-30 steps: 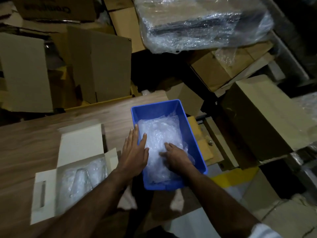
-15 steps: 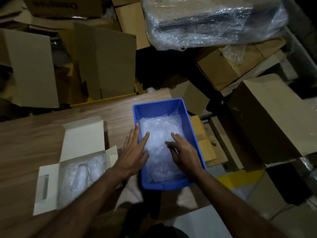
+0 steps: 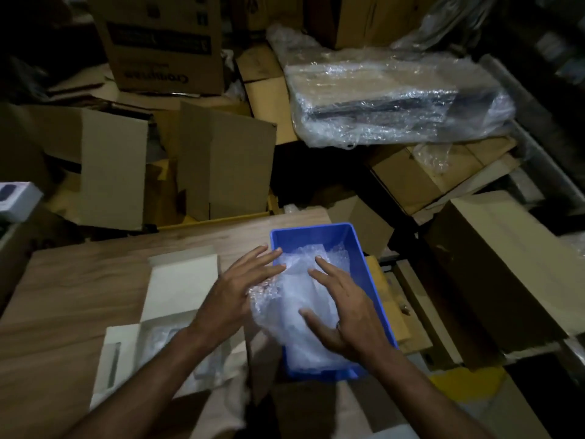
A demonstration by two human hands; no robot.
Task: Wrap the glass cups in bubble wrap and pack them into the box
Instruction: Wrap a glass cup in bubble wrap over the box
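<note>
Bubble wrap (image 3: 297,312) is being lifted from the bin (image 3: 364,248) between the flat, spread left hand (image 3: 234,299) and right hand (image 3: 351,315); next, it should be carried toward the box (image 3: 126,350) at eight o'clock.

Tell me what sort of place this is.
Probably a packing area in a warehouse or stockroom: stacked cardboard cartons behind the wooden table, a film-wrapped parcel, and a blue bin of bubble wrap.
</note>
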